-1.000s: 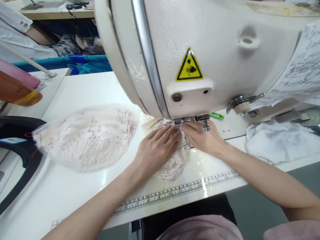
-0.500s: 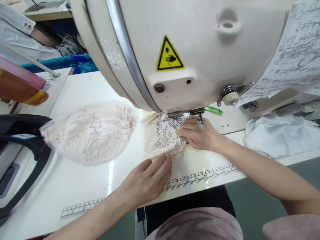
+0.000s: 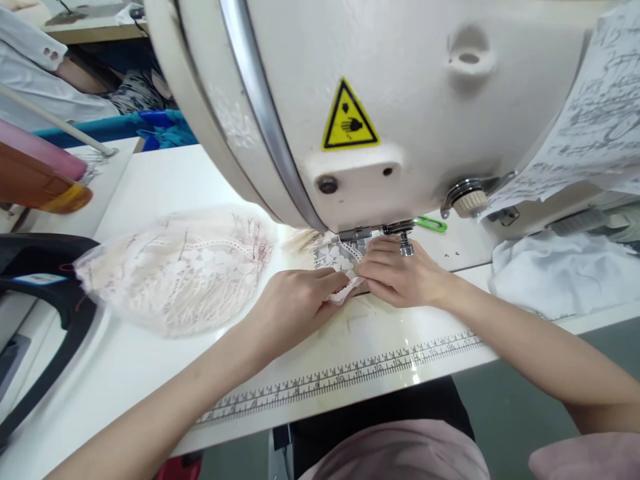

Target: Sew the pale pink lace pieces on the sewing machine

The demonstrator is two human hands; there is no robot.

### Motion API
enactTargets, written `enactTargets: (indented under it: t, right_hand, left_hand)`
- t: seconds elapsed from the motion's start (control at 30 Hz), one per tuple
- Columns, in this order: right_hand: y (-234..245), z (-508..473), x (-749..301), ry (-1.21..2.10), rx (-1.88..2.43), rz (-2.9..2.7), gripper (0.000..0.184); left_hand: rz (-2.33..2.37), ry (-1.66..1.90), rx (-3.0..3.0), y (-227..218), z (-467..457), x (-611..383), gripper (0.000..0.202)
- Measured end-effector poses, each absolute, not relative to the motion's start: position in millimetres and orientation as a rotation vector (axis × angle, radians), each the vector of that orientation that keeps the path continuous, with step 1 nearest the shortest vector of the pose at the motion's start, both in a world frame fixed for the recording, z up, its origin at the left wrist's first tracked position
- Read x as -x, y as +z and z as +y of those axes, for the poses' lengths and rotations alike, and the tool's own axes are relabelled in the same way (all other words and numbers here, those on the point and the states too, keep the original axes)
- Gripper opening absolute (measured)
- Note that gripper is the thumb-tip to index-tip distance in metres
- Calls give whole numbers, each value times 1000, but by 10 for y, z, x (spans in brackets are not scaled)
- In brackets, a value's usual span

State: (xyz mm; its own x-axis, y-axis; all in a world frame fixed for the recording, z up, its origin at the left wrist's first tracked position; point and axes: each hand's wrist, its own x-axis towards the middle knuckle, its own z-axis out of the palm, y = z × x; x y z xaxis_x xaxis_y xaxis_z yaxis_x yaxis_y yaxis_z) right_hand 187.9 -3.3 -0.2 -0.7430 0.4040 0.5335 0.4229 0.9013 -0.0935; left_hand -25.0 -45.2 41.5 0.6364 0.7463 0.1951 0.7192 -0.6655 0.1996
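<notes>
Both left hand [image 3: 296, 300] and right hand [image 3: 404, 273] grasp the lace edge [image 3: 346, 291]; tabletop [image 3: 383, 328] parts them from the ruler [image 3: 360, 373].

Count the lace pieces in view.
2. The first lace piece lies left of the left hand; the second lace piece is by the sewing machine, partly covered by the hands. More layers may be hidden.

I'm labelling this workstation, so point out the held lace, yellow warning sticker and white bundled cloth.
Held lace [image 3: 334, 256], head view: patterned face.
Yellow warning sticker [image 3: 350, 124], head view: middle.
White bundled cloth [image 3: 560, 275], head view: middle.
</notes>
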Motion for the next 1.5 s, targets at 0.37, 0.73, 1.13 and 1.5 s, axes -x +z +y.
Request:
enactTargets:
  t: [0.37,0.73,1.13,1.5]
  right_hand:
    - [-24,6,-1903,277,447,-2588,29]
    - [-21,9,-1953,123,497,-2538,35]
    - [-2,61,-1960,220,319,-2497,10]
    - [-84,34,-1970,143,482,-2551,17]
  left_hand:
    - [1099,798,-3084,88,-513,227,12]
    - [1049,876,-3163,92,-508,284,10]
    - [1100,847,-3220,116,-507,288,14]
    - [1051,748,-3076,63,-515,288,29]
